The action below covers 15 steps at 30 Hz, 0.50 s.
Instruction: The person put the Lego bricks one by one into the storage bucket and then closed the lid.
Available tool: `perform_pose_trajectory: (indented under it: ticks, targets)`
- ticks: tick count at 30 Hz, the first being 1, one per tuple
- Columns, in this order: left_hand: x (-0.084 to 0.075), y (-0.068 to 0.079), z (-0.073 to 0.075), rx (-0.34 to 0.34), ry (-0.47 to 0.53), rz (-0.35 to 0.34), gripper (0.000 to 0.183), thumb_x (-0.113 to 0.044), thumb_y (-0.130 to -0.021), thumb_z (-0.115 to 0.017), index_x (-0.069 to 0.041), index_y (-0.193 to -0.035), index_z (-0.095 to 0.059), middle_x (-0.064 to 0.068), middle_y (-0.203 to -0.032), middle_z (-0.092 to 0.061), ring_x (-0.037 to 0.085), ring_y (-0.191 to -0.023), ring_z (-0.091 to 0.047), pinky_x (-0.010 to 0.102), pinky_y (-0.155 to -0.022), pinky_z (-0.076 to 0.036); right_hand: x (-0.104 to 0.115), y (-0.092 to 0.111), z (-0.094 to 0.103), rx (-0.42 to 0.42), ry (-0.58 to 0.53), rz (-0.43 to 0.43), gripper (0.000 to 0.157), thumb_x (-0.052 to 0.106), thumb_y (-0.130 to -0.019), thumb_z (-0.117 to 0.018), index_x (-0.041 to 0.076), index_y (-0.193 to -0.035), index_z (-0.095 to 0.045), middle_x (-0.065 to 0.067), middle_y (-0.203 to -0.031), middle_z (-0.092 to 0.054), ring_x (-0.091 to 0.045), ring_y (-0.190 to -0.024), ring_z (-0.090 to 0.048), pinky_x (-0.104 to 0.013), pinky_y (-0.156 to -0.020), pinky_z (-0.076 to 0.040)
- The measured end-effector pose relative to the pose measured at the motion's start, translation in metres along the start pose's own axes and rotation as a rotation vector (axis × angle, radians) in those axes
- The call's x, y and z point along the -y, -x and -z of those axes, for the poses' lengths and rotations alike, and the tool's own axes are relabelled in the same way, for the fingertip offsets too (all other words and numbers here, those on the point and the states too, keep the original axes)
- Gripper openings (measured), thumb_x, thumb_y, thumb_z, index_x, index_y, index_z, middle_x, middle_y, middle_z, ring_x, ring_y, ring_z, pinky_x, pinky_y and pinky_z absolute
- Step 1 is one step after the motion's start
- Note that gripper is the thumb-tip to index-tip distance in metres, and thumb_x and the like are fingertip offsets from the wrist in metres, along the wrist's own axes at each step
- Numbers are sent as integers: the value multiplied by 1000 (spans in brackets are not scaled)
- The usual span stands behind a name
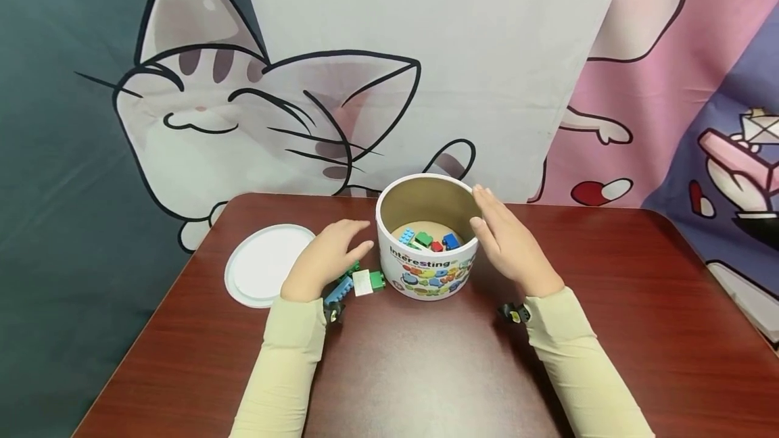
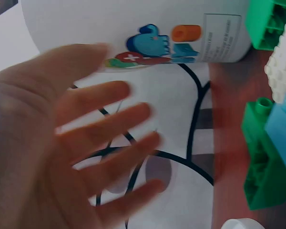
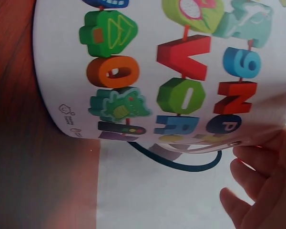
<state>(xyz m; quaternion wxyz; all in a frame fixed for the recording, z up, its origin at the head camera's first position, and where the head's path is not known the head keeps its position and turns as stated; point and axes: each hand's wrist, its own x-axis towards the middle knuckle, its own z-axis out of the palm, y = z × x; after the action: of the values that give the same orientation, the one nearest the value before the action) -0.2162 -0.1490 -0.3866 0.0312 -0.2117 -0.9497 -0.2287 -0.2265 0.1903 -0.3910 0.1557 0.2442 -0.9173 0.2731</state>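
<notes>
A round white bucket (image 1: 429,286), printed "Interesting" with colourful toy pictures, stands upright near the table's back edge. Inside lie several building blocks (image 1: 424,239), blue, green and red among them. My right hand (image 1: 510,243) is at the bucket's right side, fingers extended, fingertips and thumb right at the rim. To the left of the bucket hovers my left hand (image 1: 325,255), fingers spread and nothing in them; the left wrist view shows them apart from the wall. Below this hand lie a blue block (image 1: 338,290), a white block (image 1: 362,283) and green blocks (image 1: 377,280).
A round white lid (image 1: 258,269) lies flat at the table's left, partly behind my left hand. The red-brown table (image 1: 414,370) ends just behind the bucket, where a curtain (image 1: 475,53) with cartoon cats hangs.
</notes>
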Motion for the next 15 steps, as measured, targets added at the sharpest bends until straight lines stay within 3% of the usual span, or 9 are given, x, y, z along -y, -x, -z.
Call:
perform_pose_trajectory:
  ticks: [5,15]
  targets:
    - [7,-1,-8,136,-28,69,41,-18,-100,-63,-2,-137,-61,19,-138,-60,34,-132,-54,49,-113,-42,0,0,-2,-26,-1,5,60,36,-109,-43,1,-157,-34,-17,-162,-33,-35,-151,-28,-47,-124,-22]
    - [15,-2,-17,199,-14,119,39,-6,-95,-68,-2,-133,-65,15,-129,-67,32,-125,-59,48,-109,-45,-4,0,-5,-66,28,41,55,30,-109,-42,-1,-155,-37,-18,-160,-37,-36,-149,-31,-44,-124,-23]
